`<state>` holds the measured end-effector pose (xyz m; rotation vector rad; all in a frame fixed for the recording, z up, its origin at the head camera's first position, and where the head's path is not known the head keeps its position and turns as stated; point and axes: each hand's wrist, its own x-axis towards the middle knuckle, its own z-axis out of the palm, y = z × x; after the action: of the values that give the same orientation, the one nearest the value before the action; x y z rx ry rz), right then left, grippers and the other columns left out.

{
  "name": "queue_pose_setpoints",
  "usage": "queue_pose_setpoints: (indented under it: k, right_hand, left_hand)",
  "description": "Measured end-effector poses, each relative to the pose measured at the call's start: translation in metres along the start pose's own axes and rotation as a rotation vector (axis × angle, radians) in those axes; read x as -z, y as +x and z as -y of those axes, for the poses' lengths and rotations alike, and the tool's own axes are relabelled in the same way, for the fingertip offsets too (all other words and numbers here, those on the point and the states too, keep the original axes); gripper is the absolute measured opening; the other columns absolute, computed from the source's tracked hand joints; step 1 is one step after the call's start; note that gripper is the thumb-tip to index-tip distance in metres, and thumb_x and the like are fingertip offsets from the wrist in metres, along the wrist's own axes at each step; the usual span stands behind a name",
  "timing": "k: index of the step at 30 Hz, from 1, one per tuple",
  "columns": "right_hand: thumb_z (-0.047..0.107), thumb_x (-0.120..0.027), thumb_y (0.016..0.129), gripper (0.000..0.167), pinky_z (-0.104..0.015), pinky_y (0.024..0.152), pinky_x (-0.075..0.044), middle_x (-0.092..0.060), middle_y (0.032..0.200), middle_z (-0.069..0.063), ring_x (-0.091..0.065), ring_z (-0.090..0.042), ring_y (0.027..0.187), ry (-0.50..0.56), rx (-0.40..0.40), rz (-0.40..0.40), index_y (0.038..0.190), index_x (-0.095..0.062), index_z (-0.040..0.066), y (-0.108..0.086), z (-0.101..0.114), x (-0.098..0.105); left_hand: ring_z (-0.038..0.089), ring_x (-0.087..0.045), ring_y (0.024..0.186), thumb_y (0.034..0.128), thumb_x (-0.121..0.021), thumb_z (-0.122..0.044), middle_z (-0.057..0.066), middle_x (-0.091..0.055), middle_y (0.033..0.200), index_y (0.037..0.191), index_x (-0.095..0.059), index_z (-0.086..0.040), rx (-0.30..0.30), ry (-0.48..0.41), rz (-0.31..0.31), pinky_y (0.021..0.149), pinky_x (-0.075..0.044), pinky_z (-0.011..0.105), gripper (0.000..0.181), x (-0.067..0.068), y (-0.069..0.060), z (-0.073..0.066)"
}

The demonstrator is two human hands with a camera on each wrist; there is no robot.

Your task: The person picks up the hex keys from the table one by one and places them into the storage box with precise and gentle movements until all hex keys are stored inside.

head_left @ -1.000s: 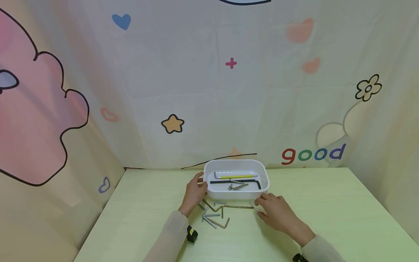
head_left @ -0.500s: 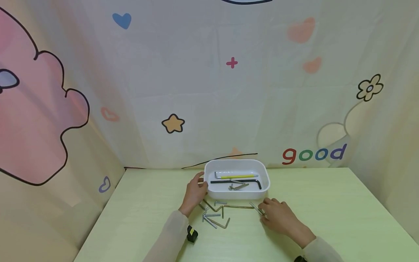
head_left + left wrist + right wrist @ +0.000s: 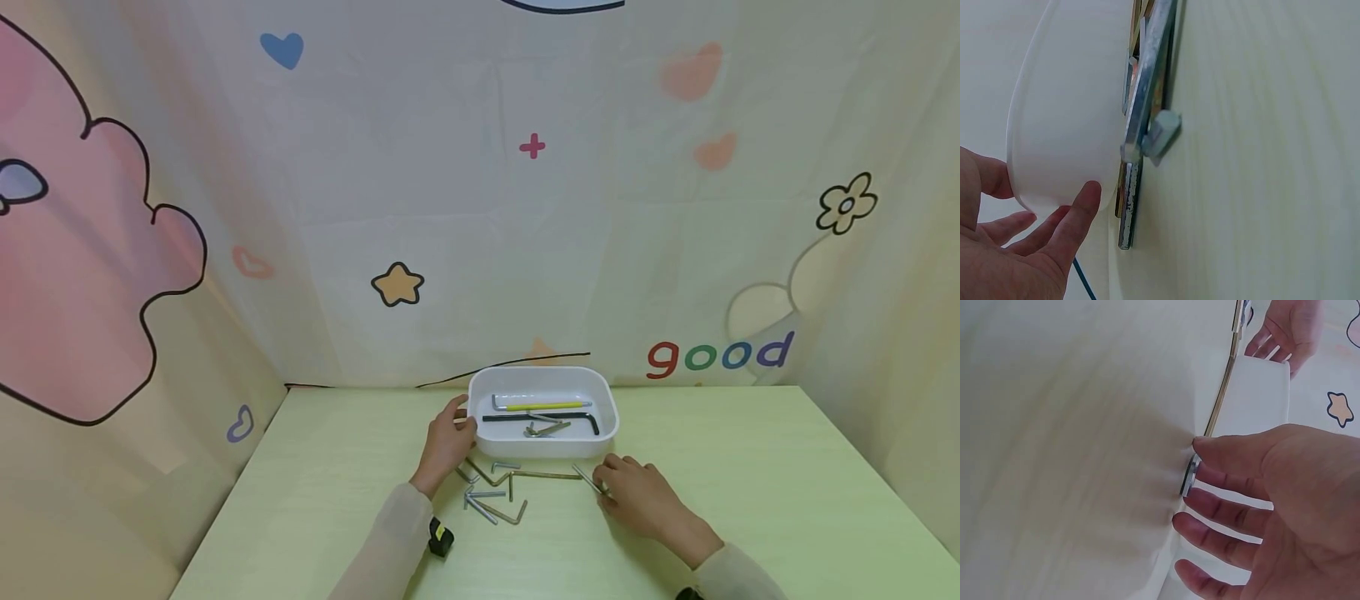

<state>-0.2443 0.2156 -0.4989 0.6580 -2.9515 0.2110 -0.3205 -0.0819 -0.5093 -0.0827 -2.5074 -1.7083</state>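
Observation:
In the head view, a white plastic tray (image 3: 540, 447) stands at the back of the table, with several hex keys inside, among them a long black hex key (image 3: 540, 417) and a yellow-sleeved one (image 3: 543, 406). My left hand (image 3: 447, 437) holds the tray's left end, its fingers around the wall (image 3: 1063, 112) in the left wrist view. In front of the tray's right corner, my right hand (image 3: 637, 496) has thumb and fingertips on a small silver hex key (image 3: 585, 477). From the right wrist, that key (image 3: 1190, 475) shows between thumb and fingers, low at the tabletop.
Several loose hex keys lie before the tray, including a long brassy one (image 3: 543, 475) and a silver cluster (image 3: 482, 505). A printed curtain (image 3: 480, 208) hangs behind and around the table (image 3: 750, 475).
My right hand has drawn back slightly from the tray's corner, to the right and nearer me, its fingers closing along the small silver key. My left hand stays on the tray.

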Motion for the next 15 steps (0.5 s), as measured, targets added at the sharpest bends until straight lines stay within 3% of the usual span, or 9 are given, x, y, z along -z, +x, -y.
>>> queue_pose_setpoints:
  k: [15]
  right_hand:
    - [0.012,-0.076,0.082,0.018,-0.028,0.055,-0.038,-0.053,0.082,0.008,-0.048,-0.012,0.074,-0.016,0.027,-0.062,0.080,-0.060,0.019,0.0025,-0.0015,-0.0021]
  left_hand:
    - [0.035,-0.066,0.111,0.0973,-0.051,-0.013,0.025,-0.061,0.126,0.144,-0.046,-0.006,0.002,-0.003,0.009,0.073,-0.061,0.031,0.048,0.0000,0.0007,0.0029]
